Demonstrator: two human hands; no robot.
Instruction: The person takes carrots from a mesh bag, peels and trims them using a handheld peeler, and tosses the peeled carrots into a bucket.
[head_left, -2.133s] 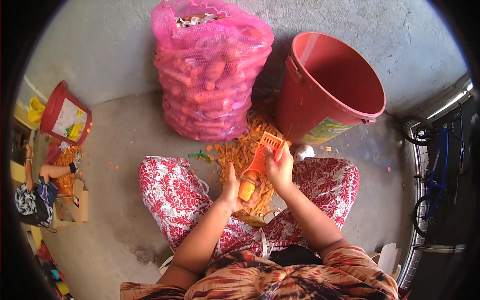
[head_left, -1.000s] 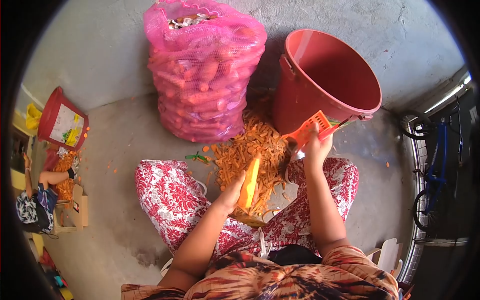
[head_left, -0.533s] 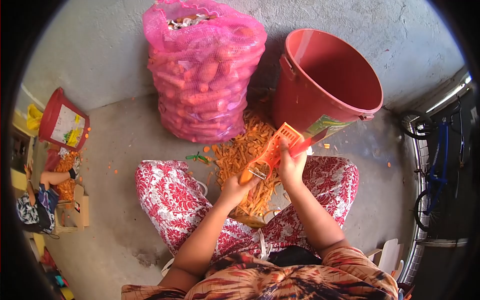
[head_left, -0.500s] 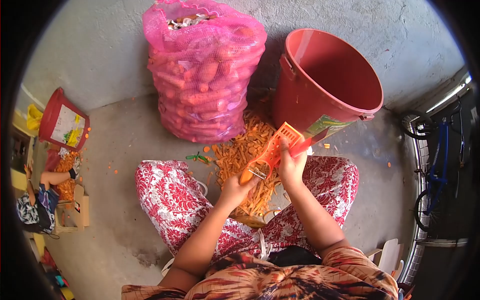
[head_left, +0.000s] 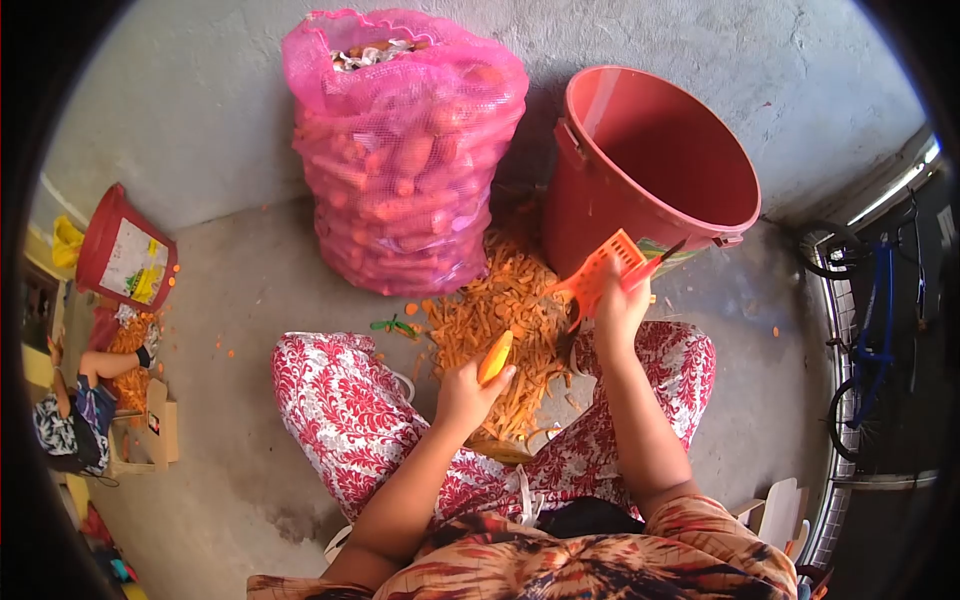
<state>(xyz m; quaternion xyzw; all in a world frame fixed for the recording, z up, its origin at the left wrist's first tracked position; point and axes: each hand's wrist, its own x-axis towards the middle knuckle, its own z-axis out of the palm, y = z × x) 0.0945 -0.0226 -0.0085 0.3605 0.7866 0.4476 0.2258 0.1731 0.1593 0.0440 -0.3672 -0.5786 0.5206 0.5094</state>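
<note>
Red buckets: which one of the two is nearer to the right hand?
The bucket standing right of the pink sack, just beyond the right hand and its orange peeler. The other bucket is far off, toward the left edge.

Carrots [head_left: 425, 220] filled a sack [head_left: 330, 170] before the wall [head_left: 830, 110]; a bucket [head_left: 585, 215] stood to its right; peelings [head_left: 500, 312] lay before both, on the floor [head_left: 225, 400]; a carrot [head_left: 496, 357] was in the left hand [head_left: 466, 396], a peeler [head_left: 605, 262] in the right hand [head_left: 622, 312].

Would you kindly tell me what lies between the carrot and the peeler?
In the head view, orange peelings on the floor show between carrot and peeler.
</note>
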